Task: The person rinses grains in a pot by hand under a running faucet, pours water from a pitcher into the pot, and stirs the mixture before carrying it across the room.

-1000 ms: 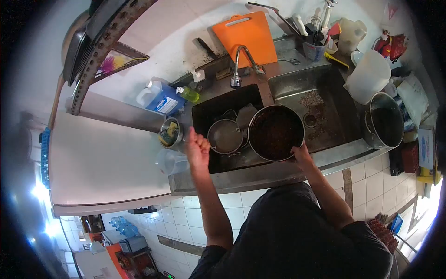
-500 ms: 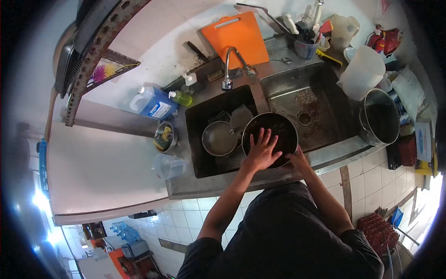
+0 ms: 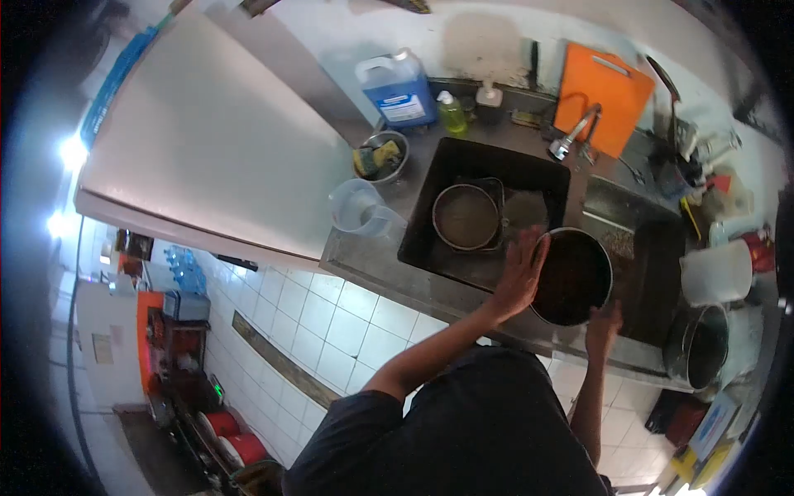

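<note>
A round pot (image 3: 571, 281) with a dark, dirty-looking inside sits over the front of the counter, between the two sink basins. My left hand (image 3: 519, 271) is open, its fingers stretched out along the pot's left rim. My right hand (image 3: 605, 327) grips the lower right rim; its fingers are partly hidden. In the left basin (image 3: 422, 240) stands a smaller pot (image 3: 466, 217) with cloudy liquid, next to a greyish item (image 3: 527, 211) I cannot make out. The faucet (image 3: 571, 136) hangs beyond the pot.
Left of the sink are a clear jug (image 3: 357, 207), a metal bowl (image 3: 389, 157) with sponges, a blue detergent jug (image 3: 399, 95) and a green soap bottle (image 3: 452, 113). An orange cutting board (image 3: 602, 97) leans behind. At right stand a white container (image 3: 716, 273) and a metal pot (image 3: 699, 345).
The view has swung left. My left hand has moved from over the pot's inside to its left rim. My right hand stays at the right rim.
</note>
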{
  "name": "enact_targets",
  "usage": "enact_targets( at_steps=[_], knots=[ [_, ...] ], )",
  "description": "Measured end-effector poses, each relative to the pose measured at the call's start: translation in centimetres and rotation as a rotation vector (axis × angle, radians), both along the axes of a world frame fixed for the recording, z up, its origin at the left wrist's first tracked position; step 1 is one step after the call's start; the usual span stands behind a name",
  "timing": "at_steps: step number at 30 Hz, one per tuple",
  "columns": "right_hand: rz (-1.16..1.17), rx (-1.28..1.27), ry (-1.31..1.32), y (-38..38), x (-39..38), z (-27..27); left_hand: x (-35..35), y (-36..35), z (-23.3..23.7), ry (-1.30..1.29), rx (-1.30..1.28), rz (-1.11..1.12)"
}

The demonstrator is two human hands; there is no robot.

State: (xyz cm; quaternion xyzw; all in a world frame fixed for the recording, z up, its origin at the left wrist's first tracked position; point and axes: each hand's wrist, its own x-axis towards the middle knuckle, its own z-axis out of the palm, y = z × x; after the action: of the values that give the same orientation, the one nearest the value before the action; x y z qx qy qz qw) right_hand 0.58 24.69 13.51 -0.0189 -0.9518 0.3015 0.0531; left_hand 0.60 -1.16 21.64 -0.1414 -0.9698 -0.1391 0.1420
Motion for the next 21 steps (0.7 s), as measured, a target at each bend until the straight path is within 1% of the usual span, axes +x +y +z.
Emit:
enact_targets(
  at_steps=[1,3,4,5,6,7,8,9,11,13,14,16,17,19,20,21],
  knots=[
    [-0.110,0.060,-0.003,-0.9,-0.3,2.9,0.2,-0.3,0.0,-0.308,0.429,0.133],
    [-0.073,-0.201,-0.045,-7.0,-1.8,10.5,0.5,-1.6,-0.7,-0.877,1.303,0.398],
    [0.060,-0.314,-0.035,-9.6,-2.6,11.7,1.0,-1.6,-2.1,-0.785,0.974,0.311],
    [0.224,-0.444,-0.027,-13.3,-3.6,12.2,0.9,-1.7,-4.2,-0.687,0.629,0.274],
    [0.369,-0.399,0.021,-17.9,-4.4,13.4,1.1,0.3,-7.3,-0.602,1.127,0.205],
    [0.523,-0.386,-0.128,-22.3,-4.8,13.6,0.4,-0.4,-9.1,-0.444,1.603,0.072],
    [0.661,-0.345,-0.264,-26.6,-5.4,13.9,0.0,-0.1,-9.0,-0.466,1.664,0.007],
    [0.732,-0.358,-0.234,-31.5,-5.3,14.2,-0.1,0.1,-8.7,-0.531,1.610,0.004],
    [0.838,-0.124,-0.128,-40.2,-4.0,13.1,0.3,0.6,-8.8,-0.583,1.590,-0.018],
    [0.968,-0.146,-0.375,-47.2,-4.8,11.4,0.5,-0.7,-9.0,-0.573,1.600,-0.002],
    [0.992,-0.139,-0.376,-49.5,-4.9,9.3,0.4,-1.3,-9.2,-0.571,1.603,-0.003],
    [1.118,-0.303,-0.378,-53.2,-5.5,5.3,0.6,-2.1,-9.6,-0.571,1.602,-0.004],
    [1.126,-0.298,-0.379,-54.4,-5.6,3.9,0.9,-2.6,-9.4,-0.571,1.606,-0.011],
    [1.066,-0.172,0.018,-54.6,-6.6,0.0,0.9,-3.0,-9.7,-0.567,1.604,-0.005],
    [1.079,-0.168,0.022,-55.1,-7.9,-2.1,0.9,-3.3,-9.9,-0.558,1.600,-0.005],
    [1.032,-0.291,-0.313,-55.3,-9.5,-4.1,0.9,-3.5,-10.2,-0.550,1.598,0.006]
  ],
)
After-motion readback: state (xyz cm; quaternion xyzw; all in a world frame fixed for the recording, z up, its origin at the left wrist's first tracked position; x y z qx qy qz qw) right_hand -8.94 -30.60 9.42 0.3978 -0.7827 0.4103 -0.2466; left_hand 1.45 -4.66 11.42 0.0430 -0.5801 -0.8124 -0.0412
